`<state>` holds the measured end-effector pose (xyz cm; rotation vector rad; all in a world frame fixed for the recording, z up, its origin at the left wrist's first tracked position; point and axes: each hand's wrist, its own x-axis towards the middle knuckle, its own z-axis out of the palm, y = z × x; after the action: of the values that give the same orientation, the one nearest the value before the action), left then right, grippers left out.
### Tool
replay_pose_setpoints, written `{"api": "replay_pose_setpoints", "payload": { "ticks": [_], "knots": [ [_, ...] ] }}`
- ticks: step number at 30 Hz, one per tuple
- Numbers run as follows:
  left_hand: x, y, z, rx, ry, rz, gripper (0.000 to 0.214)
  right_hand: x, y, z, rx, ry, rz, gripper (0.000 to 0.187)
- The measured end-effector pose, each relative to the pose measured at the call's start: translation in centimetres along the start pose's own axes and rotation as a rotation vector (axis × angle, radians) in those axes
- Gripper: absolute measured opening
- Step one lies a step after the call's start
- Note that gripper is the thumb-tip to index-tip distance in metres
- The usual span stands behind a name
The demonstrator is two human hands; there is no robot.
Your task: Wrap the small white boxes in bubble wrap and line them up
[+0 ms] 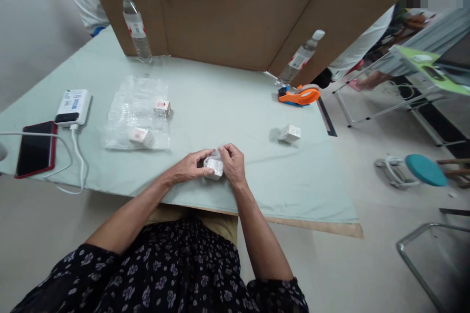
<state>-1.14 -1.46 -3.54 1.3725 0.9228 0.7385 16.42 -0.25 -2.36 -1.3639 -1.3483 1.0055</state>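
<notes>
A small box wrapped in bubble wrap (213,168) rests on the table near its front edge, between my two hands. My left hand (191,166) grips it from the left, thumb along the near side. On the other side my right hand (232,160) pinches the upper edge of the wrap with thumb and forefinger. Left of them lie sheets of bubble wrap (121,122), with a small white box (161,107) and another small box (140,137) on top. Off to the right sits a second wrapped box (290,133).
An orange tape dispenser (299,95) lies at the back right beside a tilted water bottle (301,58). Another water bottle (137,29) stands back left before the cardboard screen (220,14). A cabled white power bank (74,106) and a phone (36,149) lie at the left.
</notes>
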Motion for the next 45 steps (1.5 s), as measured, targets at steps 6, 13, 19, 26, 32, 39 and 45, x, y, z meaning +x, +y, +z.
{"api": "replay_pose_setpoints", "payload": {
  "ticks": [6, 13, 19, 26, 32, 39, 45],
  "knots": [
    [0.2, -0.6, 0.3, -0.033, 0.081, -0.002, 0.082, -0.1, 0.1, 0.3, -0.041, -0.004, -0.017, 0.024],
    [0.6, -0.2, 0.1, -0.09, 0.075, -0.032, 0.084, 0.7, -0.5, -2.2, 0.076, -0.335, 0.054, 0.03],
    [0.4, 0.6, 0.2, -0.106, 0.033, -0.053, 0.088, 1.3, -1.3, -3.0, 0.009, -0.376, 0.058, 0.023],
    [0.7, 0.7, 0.2, -0.088, 0.048, -0.041, 0.094, 1.8, -0.7, -0.8, -0.122, -0.275, -0.025, 0.022],
    [0.9, 0.8, 0.0, -0.112, 0.021, -0.048, 0.071, 1.5, -1.1, -2.7, -0.067, -0.42, -0.028, 0.027],
    [1.0, 1.6, -0.1, -0.07, 0.015, -0.073, 0.051, 2.6, -2.2, -3.4, -0.234, -0.409, -0.208, 0.022],
    [1.1, 1.4, -0.1, -0.08, 0.04, -0.065, 0.045, 2.8, -2.8, -2.2, -0.293, -0.365, -0.189, 0.017]
  ]
}}
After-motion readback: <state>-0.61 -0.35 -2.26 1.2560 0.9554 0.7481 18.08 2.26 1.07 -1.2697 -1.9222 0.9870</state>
